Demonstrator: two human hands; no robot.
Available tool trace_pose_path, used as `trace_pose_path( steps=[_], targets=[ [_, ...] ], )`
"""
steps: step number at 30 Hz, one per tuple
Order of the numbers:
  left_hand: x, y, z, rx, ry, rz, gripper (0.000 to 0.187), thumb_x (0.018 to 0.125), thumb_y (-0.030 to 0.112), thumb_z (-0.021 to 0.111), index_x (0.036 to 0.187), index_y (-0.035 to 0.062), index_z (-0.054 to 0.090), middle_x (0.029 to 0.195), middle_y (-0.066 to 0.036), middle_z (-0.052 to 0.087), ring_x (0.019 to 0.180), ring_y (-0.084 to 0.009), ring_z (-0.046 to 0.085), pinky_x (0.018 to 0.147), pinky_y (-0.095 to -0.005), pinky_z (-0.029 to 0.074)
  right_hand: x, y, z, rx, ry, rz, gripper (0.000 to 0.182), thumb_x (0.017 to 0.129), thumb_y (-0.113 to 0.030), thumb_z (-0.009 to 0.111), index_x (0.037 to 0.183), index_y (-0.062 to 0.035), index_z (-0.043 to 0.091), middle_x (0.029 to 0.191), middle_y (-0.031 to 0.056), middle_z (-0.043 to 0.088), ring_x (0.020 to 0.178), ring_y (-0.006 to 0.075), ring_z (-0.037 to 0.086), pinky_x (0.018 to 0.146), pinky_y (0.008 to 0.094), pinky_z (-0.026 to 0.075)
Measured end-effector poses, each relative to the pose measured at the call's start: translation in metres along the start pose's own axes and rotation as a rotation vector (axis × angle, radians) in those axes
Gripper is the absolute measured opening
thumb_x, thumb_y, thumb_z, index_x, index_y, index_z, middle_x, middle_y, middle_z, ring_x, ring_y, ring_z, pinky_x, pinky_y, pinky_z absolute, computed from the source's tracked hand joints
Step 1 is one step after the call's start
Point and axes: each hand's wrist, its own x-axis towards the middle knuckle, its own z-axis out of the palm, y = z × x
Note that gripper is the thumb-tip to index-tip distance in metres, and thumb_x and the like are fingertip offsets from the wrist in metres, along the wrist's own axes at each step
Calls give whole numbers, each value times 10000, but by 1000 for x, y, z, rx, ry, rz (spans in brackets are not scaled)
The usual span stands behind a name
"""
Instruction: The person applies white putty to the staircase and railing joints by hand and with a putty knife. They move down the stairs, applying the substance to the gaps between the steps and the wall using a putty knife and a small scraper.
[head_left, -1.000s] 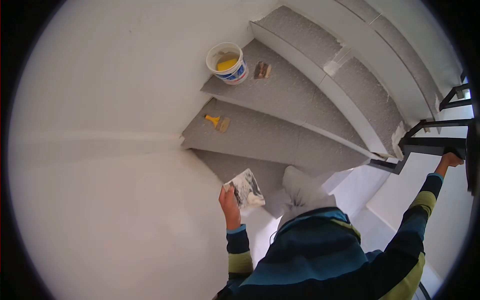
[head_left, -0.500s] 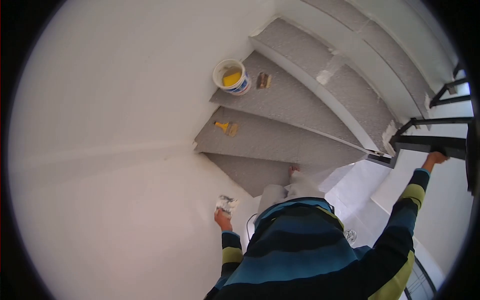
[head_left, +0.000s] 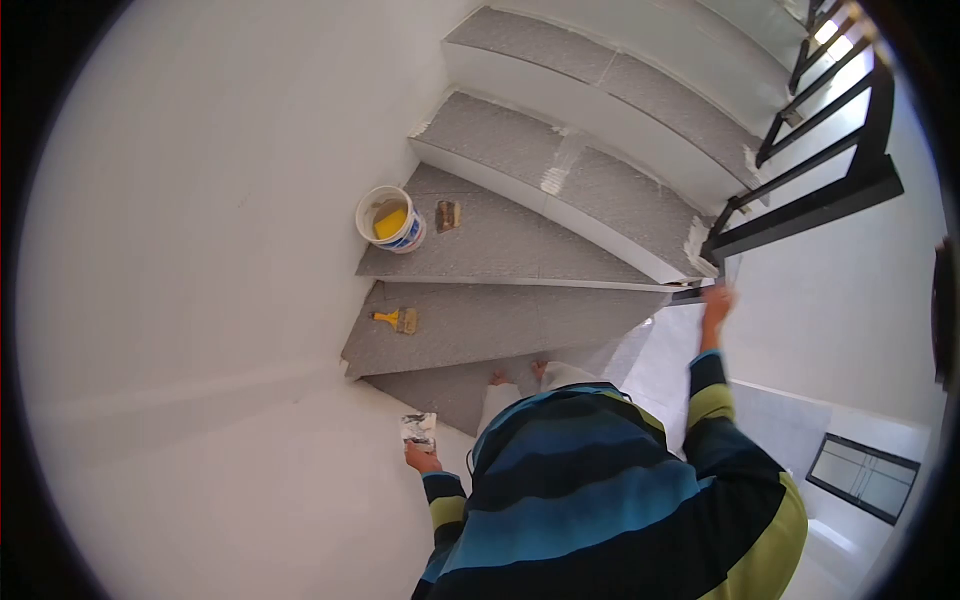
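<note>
My left hand [head_left: 422, 459] is closed on a broad, flat scraper [head_left: 420, 428] smeared with white and dark paste, beside the white wall. My right hand [head_left: 717, 303] reaches forward near the lower end of the black railing [head_left: 790, 228]. Motion smears its fingers, so their grip does not show. On the grey stair treads ahead lies a yellow-handled brush [head_left: 396, 320]. A step higher, a white bucket [head_left: 366, 218] holds a yellow sponge [head_left: 390, 223]. Next to it is a small brown, paste-stained tool [head_left: 448, 216] whose kind I cannot make out.
Grey winding steps [head_left: 520, 150] with white risers climb ahead, with white paste [head_left: 560, 165] along a tread joint. A white wall [head_left: 200, 250] borders the left. Low on the right, past the stair edge, is a black-framed panel [head_left: 865, 477].
The view has turned rightward and up the stairs. My right hand has come off the black railing and moved inward. My left hand still holds the scraper. Both feet now show.
</note>
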Motion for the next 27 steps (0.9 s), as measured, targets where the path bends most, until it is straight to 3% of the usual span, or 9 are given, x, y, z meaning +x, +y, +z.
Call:
trace_pose_path(
  steps=[1, 3, 4, 9, 11, 15, 19, 21, 27],
  targets=[
    [9, 1, 6, 17, 14, 0, 308, 867, 239, 469, 1128, 79, 495, 1087, -100, 540, 951, -269, 545, 684, -412, 497, -61, 11, 44, 245, -209, 28, 542, 805, -352, 577, 1201, -1, 457, 1164, 212, 511, 1105, 383, 455, 982, 435, 336],
    [29, 1, 13, 47, -97, 17, 300, 856, 241, 488, 1109, 81, 507, 1060, -96, 550, 948, -265, 551, 668, -415, 498, -154, -56, 4, 113, -431, -133, 631, 750, -358, 637, 1216, 21, 445, 1201, 243, 481, 1154, 371, 421, 984, 419, 329],
    [40, -2, 13, 56, -130, 0, 297, 848, 233, 495, 1103, 81, 511, 1049, -96, 555, 934, -265, 559, 662, -415, 499, -181, -93, -35, 482, -679, 254, 672, 723, -341, 661, 1235, 25, 425, 1206, 241, 475, 1164, 369, 414, 991, 411, 322],
    [59, -11, 27, 112, -108, -20, 283, 824, 197, 518, 1082, 82, 516, 1013, -90, 571, 883, -262, 583, 639, -411, 504, -192, -207, -144, 699, -1002, -219, 804, 718, -246, 643, 1348, 14, 218, 1342, 255, 305, 1236, 404, 310, 1024, 412, 283],
    [61, -16, 28, 179, -85, -5, 267, 824, 198, 519, 1068, 90, 522, 1009, -90, 568, 884, -260, 582, 629, -405, 508, -175, -246, -162, 661, -900, -662, 844, 726, -248, 610, 1377, 6, 136, 1394, 265, 196, 1289, 422, 196, 1063, 432, 198],
    [62, -28, 22, 180, -61, -29, 271, 826, 200, 521, 1068, 78, 524, 991, -102, 569, 857, -266, 589, 613, -393, 512, -146, -333, -219, 714, -796, -887, 859, 751, -292, 584, 1391, -4, 88, 1411, 271, 132, 1323, 406, 110, 1072, 436, 157],
    [49, -28, 15, 172, -44, -46, 281, 829, 197, 510, 1077, 63, 521, 982, -112, 572, 842, -275, 595, 607, -391, 513, -142, -361, -215, 814, -940, -798, 852, 786, -314, 573, 1396, -10, 62, 1418, 262, 117, 1311, 393, 182, 1060, 438, 189],
    [46, -31, 9, 155, -16, -75, 296, 839, 203, 505, 1107, 78, 514, 1032, -109, 555, 894, -279, 576, 644, -410, 509, -144, -367, -218, 858, -919, -801, 826, 842, -390, 519, 1400, -20, 35, 1435, 238, 121, 1242, 337, 363, 1076, 459, 96],
    [45, -33, -21, 149, 46, -115, 313, 847, 204, 493, 1138, 88, 498, 1077, -109, 536, 923, -282, 568, 655, -421, 516, -151, -377, -231, 834, -937, -825, 828, 844, -401, 516, 1404, -31, 31, 1445, 209, 123, 1218, 301, 408, 1081, 473, 34]
  ],
)
